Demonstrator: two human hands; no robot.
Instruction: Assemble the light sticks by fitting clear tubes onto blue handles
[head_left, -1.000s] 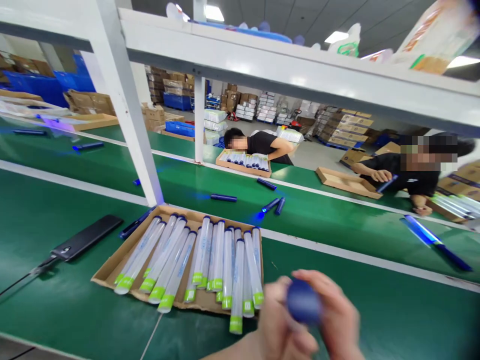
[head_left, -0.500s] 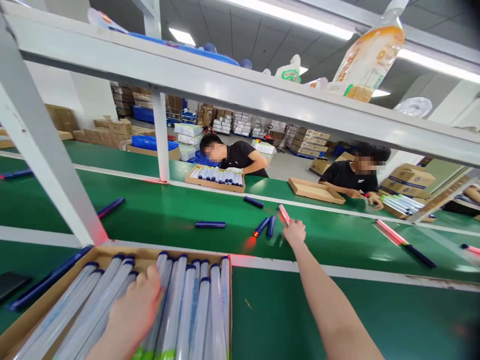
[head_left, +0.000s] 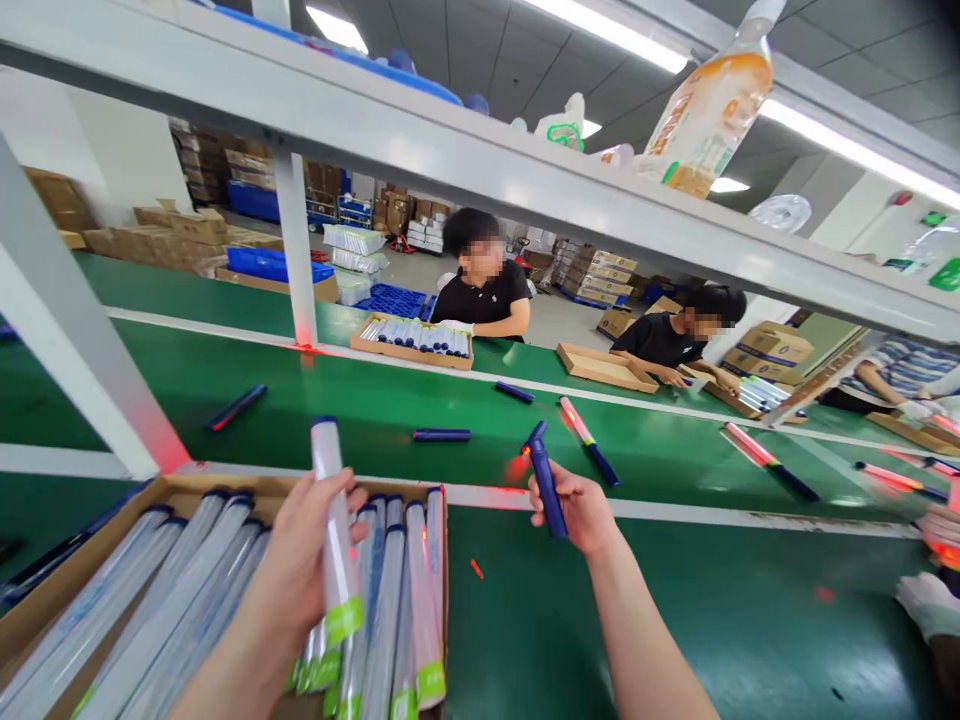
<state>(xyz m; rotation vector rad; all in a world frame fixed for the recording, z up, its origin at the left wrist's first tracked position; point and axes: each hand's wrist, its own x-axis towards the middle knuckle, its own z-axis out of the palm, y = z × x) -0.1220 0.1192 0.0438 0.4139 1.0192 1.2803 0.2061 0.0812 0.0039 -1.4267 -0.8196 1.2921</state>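
In my left hand (head_left: pixel 300 540) is a translucent white tube (head_left: pixel 340 565) with a dark blue cap and a green band, held upright above the box. Beneath it, the cardboard box (head_left: pixel 448 600) contains several similar tubes (head_left: pixel 191 575) lying side by side. My right hand (head_left: pixel 585 508) grips a dark blue flashlight handle (head_left: pixel 548 488), tilted over the belt's near edge. Just behind its top, another dark blue flashlight (head_left: pixel 537 434) glows red at one end. To the right lies a red-lit wand with a dark blue handle (head_left: pixel 600 464).
More blue handles (head_left: pixel 442 435) and a lit wand (head_left: pixel 757 450) lie on the green belt (head_left: pixel 360 400). A white shelf frame (head_left: pixel 450 150) crosses above, carrying a bottle (head_left: pixel 712 110). Co-workers sit opposite beside boxes of tubes (head_left: pixel 412 340); gloved hands (head_left: pixel 930 605) show at right.
My left hand has lifted a tube out of the box. My right hand has left the lit wand on the belt, come back nearer and taken a blue flashlight handle.
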